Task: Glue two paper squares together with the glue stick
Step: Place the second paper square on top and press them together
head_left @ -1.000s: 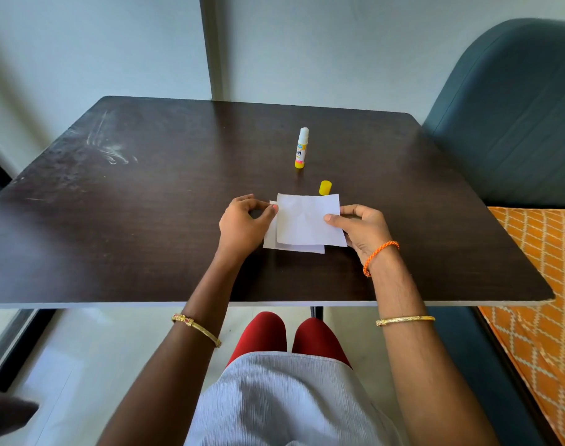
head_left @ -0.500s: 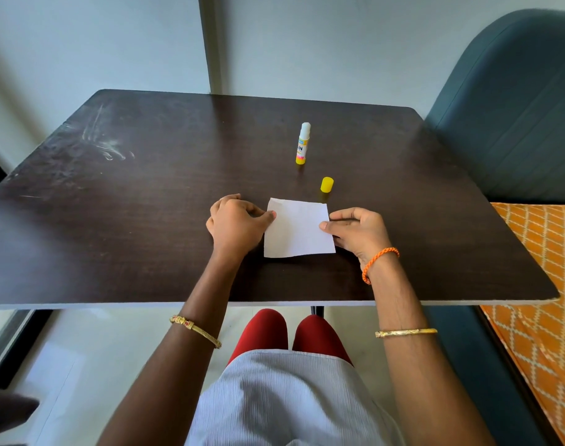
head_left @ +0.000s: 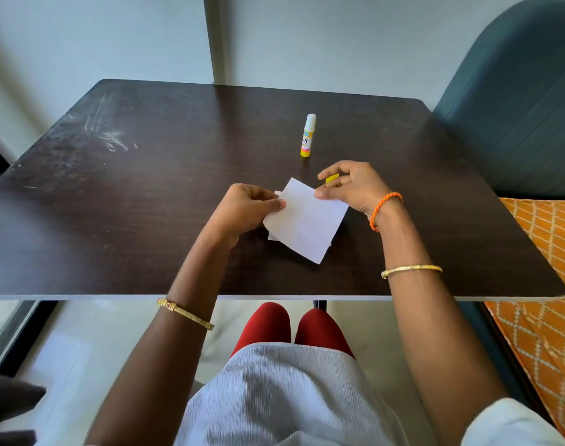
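Head view: both hands' grips pinch the paper squares point(head_left: 303, 220); glue stick point(head_left: 307, 135) label reads "IN".

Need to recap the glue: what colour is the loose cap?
Yellow; the cap shows partly behind the right hand in the head view.

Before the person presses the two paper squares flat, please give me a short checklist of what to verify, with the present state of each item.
1. Both hands on the paper: left hand pinches the left edge, right hand the far corner. Ok.
2. Edges aligned: the top square is turned, and the lower square peeks out at the left. Not ok.
3. Glue spread between the sheets: cannot tell.
4. Glue stick upright and clear of the hands: ok.
5. Yellow cap back on the stick: not ok, it lies by the right hand.
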